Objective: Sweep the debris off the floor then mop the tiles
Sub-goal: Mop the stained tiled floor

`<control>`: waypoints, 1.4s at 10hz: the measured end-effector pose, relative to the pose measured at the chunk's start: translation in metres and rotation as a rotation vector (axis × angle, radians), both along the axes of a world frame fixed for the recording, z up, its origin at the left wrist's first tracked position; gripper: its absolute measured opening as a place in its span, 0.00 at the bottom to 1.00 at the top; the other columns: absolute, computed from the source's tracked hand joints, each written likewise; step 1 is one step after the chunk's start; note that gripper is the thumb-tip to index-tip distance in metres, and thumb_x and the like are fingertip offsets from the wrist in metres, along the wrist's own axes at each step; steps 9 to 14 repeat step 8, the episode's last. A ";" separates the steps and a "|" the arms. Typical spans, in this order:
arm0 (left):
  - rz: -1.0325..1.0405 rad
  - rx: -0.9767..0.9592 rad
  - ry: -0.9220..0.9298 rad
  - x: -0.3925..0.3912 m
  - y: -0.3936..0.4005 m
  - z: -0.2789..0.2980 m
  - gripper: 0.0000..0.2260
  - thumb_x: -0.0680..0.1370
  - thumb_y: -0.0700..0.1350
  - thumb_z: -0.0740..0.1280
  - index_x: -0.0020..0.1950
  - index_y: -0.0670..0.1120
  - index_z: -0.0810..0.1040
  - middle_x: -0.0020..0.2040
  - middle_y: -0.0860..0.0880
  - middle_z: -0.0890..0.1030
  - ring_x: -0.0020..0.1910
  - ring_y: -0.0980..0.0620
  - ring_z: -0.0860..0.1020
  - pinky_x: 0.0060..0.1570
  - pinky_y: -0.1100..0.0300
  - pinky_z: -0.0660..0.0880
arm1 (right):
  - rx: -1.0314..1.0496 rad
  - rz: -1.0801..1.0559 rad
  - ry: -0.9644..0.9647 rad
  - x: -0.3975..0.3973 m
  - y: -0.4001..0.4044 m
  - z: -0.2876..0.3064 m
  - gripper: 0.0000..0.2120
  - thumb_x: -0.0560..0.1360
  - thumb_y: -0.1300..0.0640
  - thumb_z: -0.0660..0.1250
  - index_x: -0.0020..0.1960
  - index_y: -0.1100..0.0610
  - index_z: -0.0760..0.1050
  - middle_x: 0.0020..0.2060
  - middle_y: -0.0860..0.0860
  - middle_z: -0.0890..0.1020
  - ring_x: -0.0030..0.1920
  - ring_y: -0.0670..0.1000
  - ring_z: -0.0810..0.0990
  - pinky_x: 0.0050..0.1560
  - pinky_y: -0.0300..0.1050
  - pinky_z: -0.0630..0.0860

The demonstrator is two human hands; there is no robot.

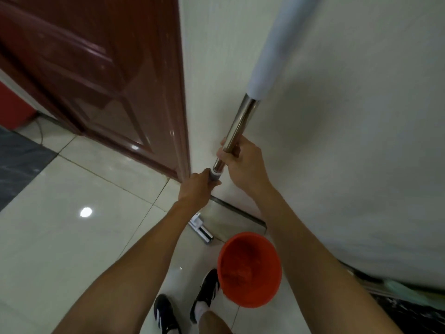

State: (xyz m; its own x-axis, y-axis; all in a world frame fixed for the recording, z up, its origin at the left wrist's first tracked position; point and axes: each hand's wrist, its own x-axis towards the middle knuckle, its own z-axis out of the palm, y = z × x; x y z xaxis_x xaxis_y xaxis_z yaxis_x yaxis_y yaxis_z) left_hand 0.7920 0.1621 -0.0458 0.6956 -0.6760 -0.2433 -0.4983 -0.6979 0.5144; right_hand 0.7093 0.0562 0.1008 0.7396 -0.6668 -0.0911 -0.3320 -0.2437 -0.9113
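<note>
I hold a mop handle [243, 121], a shiny metal pole with a pale blue grip at its upper end, standing nearly upright in front of the white wall. My right hand [243, 162] grips the metal shaft. Just below it, my left hand [196, 189] grips the grey collar where the pole's sections join. The lower part of the mop [201, 229] shows on the floor behind my left forearm; its head is mostly hidden. An orange bucket [249, 268] stands on the glossy cream tiles [72, 237] near my feet.
A dark red wooden door [101, 88] stands open at the left, its edge against the white wall [337, 141]. Dark grey tiles [16, 160] lie at the far left. My two black shoes [187, 307] are at the bottom, left of the bucket. Dark items lie along the wall's base at lower right.
</note>
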 end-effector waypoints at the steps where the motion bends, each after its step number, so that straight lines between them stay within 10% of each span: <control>1: 0.035 -0.025 0.044 -0.003 -0.014 0.002 0.17 0.80 0.62 0.62 0.60 0.51 0.75 0.46 0.46 0.83 0.42 0.44 0.81 0.42 0.47 0.80 | 0.006 0.014 0.002 0.001 -0.008 0.000 0.07 0.74 0.60 0.71 0.50 0.51 0.77 0.40 0.44 0.83 0.40 0.41 0.83 0.41 0.27 0.76; 14: 0.091 0.038 0.070 0.022 0.011 0.075 0.14 0.80 0.53 0.64 0.63 0.52 0.81 0.51 0.49 0.85 0.51 0.48 0.81 0.54 0.53 0.79 | -0.025 -0.052 0.176 0.006 -0.053 -0.006 0.13 0.74 0.51 0.73 0.55 0.54 0.76 0.44 0.45 0.80 0.44 0.46 0.80 0.36 0.29 0.68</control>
